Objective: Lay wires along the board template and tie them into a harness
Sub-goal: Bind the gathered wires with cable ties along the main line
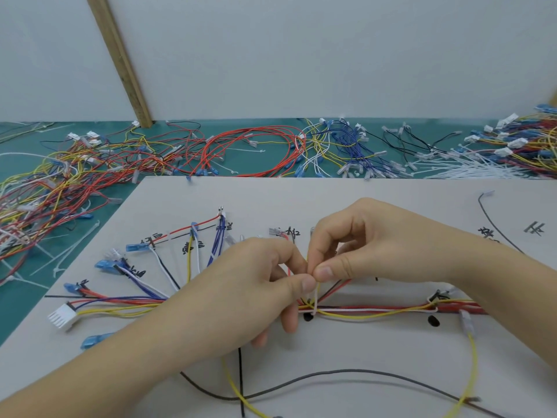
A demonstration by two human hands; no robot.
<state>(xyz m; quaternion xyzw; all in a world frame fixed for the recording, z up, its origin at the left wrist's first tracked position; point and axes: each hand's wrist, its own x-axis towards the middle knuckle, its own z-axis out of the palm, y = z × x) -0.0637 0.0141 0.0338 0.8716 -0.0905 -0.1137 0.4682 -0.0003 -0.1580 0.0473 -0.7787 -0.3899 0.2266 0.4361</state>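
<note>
Left hand (259,285) and right hand (370,245) pinch a white cable tie (315,300) above the wire bundle (361,310) on the template board (361,200), loose wires (256,146) behind.

surface: green mat (265,168) across mid-frame
lower centre: grey template board (391,203)
upper left: loose coloured wires (90,164)
upper right: white cable ties (470,168)
</note>
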